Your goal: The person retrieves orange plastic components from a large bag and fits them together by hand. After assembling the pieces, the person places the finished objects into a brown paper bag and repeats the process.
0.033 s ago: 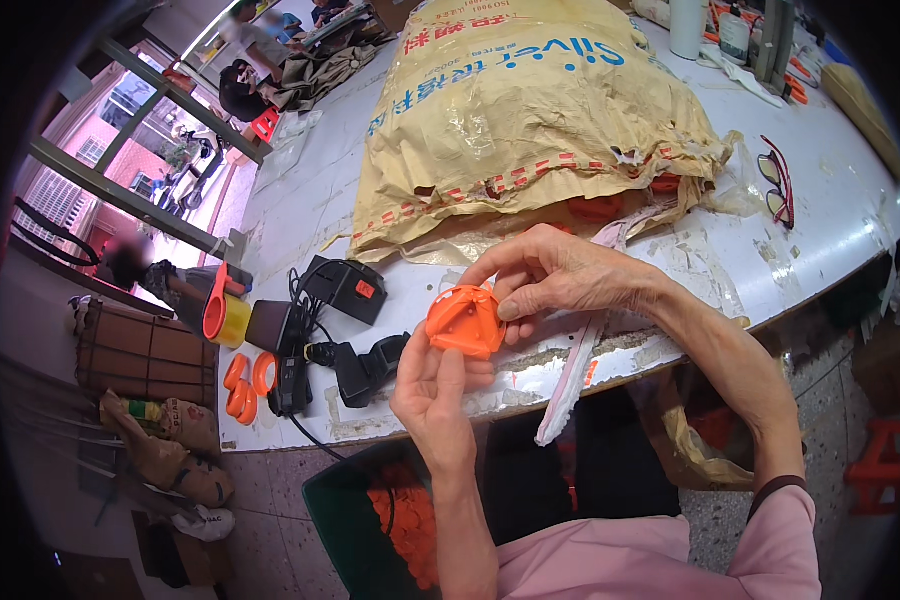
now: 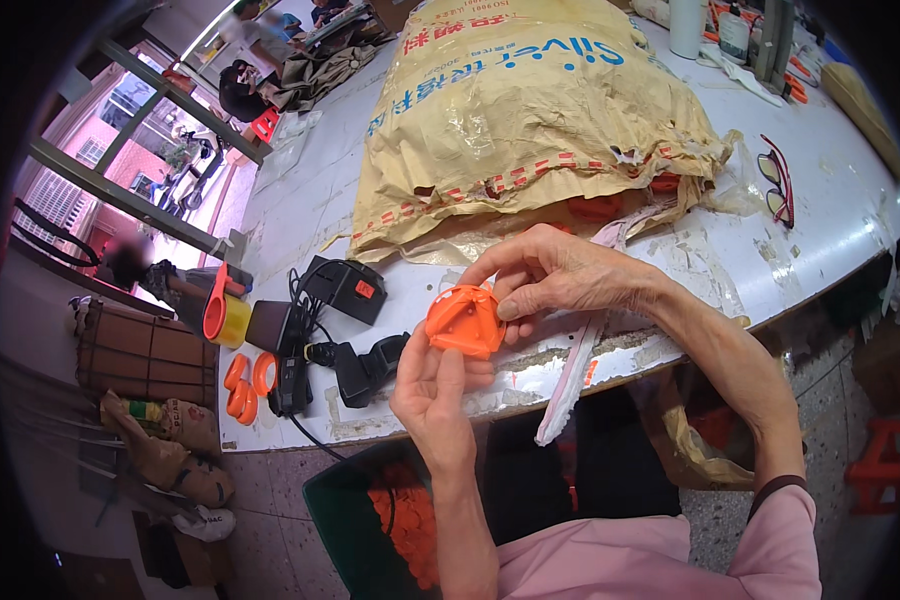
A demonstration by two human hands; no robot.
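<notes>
An orange moulded plastic piece (image 2: 466, 322), rounded with raised ribs inside, is held between both hands just above the table's near edge. My left hand (image 2: 438, 395) grips it from the lower left, thumb and fingers closed on its rim. From the upper right, my right hand (image 2: 560, 275) pinches the same piece with thumb and fingertips. Beyond the right hand lies a large yellow paper sack (image 2: 530, 130), its torn mouth facing me, with orange parts (image 2: 598, 207) showing inside. A pale cloth strip (image 2: 575, 380) hangs over the table edge below my right wrist.
Left on the white table (image 2: 300, 215) are black devices with cables (image 2: 355, 290), orange rings (image 2: 264, 373) and a red-and-yellow container (image 2: 227, 315). Glasses (image 2: 776, 182) lie at the right. A green bin (image 2: 345, 520) holding orange pieces stands below the edge. Other people (image 2: 255, 50) sit far off.
</notes>
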